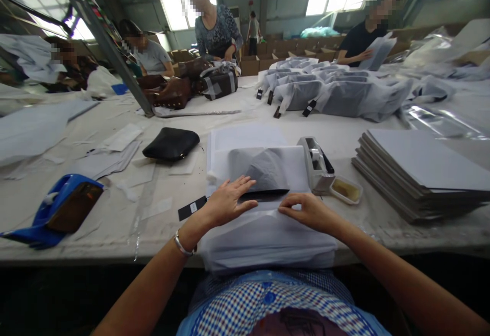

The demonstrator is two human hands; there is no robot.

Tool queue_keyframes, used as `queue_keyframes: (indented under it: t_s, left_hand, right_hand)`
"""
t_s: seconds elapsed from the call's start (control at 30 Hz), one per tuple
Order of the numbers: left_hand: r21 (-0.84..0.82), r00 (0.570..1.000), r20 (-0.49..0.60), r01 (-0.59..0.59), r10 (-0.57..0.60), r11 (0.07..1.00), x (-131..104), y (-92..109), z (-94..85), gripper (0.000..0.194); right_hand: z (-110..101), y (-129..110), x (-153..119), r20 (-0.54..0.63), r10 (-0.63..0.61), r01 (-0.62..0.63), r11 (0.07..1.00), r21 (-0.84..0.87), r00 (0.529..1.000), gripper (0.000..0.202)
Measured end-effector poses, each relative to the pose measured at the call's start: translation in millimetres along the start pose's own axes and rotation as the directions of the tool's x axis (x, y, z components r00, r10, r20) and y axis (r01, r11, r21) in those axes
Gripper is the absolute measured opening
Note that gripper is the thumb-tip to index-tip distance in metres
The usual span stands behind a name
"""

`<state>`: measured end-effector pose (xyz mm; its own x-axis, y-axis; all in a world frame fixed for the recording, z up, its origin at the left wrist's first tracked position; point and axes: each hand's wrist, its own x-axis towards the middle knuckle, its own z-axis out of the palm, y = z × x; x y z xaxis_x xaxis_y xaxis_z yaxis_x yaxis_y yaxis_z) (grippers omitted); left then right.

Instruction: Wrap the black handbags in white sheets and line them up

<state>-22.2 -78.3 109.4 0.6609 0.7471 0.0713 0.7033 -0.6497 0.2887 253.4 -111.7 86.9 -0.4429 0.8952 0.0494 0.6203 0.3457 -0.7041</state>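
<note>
A flat black item (pixel 271 193), likely a pouch, lies before me, mostly covered by thin white tissue paper (pixel 264 165). Its dark shape shows through, and only a strip of its near edge is bare. My left hand (pixel 225 200) rests on the covered item, fingers stretched out. Thumb and forefinger of my right hand (pixel 312 212) are pinched together at the edge of the nearer tissue sheets (pixel 268 239), which hang toward my lap. A black tag (pixel 192 208) with a white label sticks out beside my left wrist.
A tape dispenser (pixel 317 167) and a small dish (pixel 345 191) stand right of the paper. Farther right is a stack of grey boards (pixel 424 165). A black pouch (pixel 171 143) and a blue holder (pixel 61 208) lie left. Wrapped bags (pixel 340 93) and several people are beyond.
</note>
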Motion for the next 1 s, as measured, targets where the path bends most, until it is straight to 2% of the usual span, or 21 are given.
queue_keyframes:
  t_s: [0.13, 0.17, 0.3, 0.37, 0.47, 0.5, 0.6, 0.7, 0.77, 0.83, 1.0]
  left_hand:
    - [0.04, 0.997, 0.057, -0.055, 0.053, 0.998, 2.9, 2.4, -9.7, 0.076]
    - [0.065, 0.997, 0.045, -0.062, 0.059, 0.996, 4.4, 3.3, -8.6, 0.073]
    - [0.154, 0.995, -0.091, -0.022, 0.037, 0.988, 12.7, 5.6, 5.7, 0.02]
    - [0.169, 0.989, -0.143, -0.01, 0.034, 0.986, 15.8, 5.2, 12.7, 0.023]
    - [0.196, 0.983, -0.173, -0.032, 0.067, 0.98, 16.5, 4.4, 17.1, 0.026]
    - [0.207, 0.981, -0.177, -0.043, 0.08, 0.977, 15.8, 4.5, 17.3, 0.026]
    - [0.242, 0.978, -0.177, -0.063, 0.108, 0.968, 13.2, 5.0, 17.7, 0.023]
    - [0.268, 0.978, -0.18, -0.051, 0.102, 0.962, 12.1, 3.8, 20.6, 0.019]
    - [0.281, 0.975, -0.197, -0.047, 0.105, 0.959, 12.6, 1.8, 23.0, 0.018]
    - [0.283, 0.969, -0.218, -0.05, 0.115, 0.958, 14.0, -0.2, 23.9, 0.017]
    - [0.253, 0.973, -0.203, -0.057, 0.111, 0.966, 19.0, -3.3, 13.8, 0.013]
  right_hand:
    - [-16.0, -4.9, 20.5, -0.095, -0.002, 0.0, 1.0, -0.022, 0.996, 0.026]
    - [-19.4, -5.8, 24.6, -0.125, -0.006, 0.001, 0.999, -0.043, 0.992, 0.025]
    - [-24.4, -14.1, 27.9, -0.266, -0.014, -0.04, 0.98, -0.193, 0.964, 0.026]
    - [-19.5, -20.0, 23.5, -0.299, -0.084, -0.016, 0.948, -0.319, 0.95, 0.031]
    - [-6.4, -21.6, 19.7, -0.228, -0.281, 0.122, 0.837, -0.533, 0.932, 0.063]
    - [-2.3, -18.7, 20.5, -0.196, -0.335, 0.164, 0.795, -0.583, 0.922, 0.065]
    - [4.4, -0.7, 29.4, -0.155, -0.444, 0.235, 0.703, -0.671, 0.883, 0.04]
    - [4.0, 23.0, 42.3, -0.143, -0.536, 0.294, 0.644, -0.706, 0.832, 0.038]
    - [1.9, 36.2, 48.5, -0.133, -0.572, 0.331, 0.631, -0.702, 0.809, 0.039]
    - [-0.5, 45.4, 51.1, -0.119, -0.579, 0.35, 0.63, -0.693, 0.807, 0.04]
    - [-8.5, 58.4, 51.7, -0.13, -0.518, 0.279, 0.635, -0.72, 0.846, 0.035]
